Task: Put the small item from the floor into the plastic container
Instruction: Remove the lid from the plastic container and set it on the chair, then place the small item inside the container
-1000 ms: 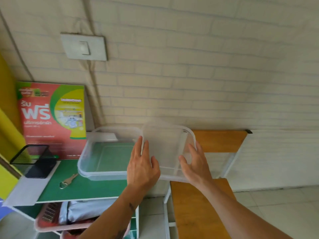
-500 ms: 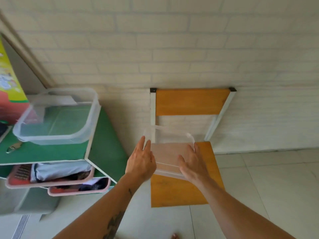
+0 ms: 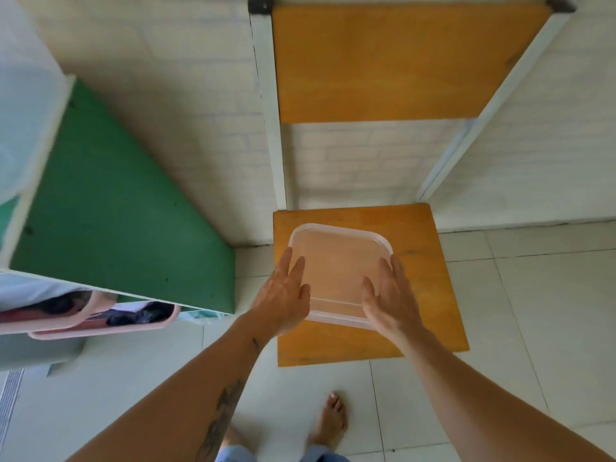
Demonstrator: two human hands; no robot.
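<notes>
Fingers [image 3: 293, 268] of the left hand [image 3: 283, 295] lie extended and slightly spread against the left wall of the plastic container [image 3: 336, 268]; those of the right hand [image 3: 390, 295] press the right wall in the same way, thumb toward the near edge. Neither hand pinches anything; the container is clamped between the two palms.

Landmark: the chair seat [image 3: 426, 295]. Left of the seat stands a green shelf unit [image 3: 116, 211], with pink trays [image 3: 100, 325] low on it holding dark and pale items too blurred to identify. The container sits over the middle of the seat, upright, mouth up; whether its base touches the wood cannot be determined. It appears empty.

Procedure, as judged: lower the container flat onto the seat, keep both walls under even pressure, then release both hands together so it does not slide.

The small item is not visible on the floor tiles [image 3: 533, 328] around the seat; only bare feet [image 3: 330, 418] appear below its near edge.
</notes>
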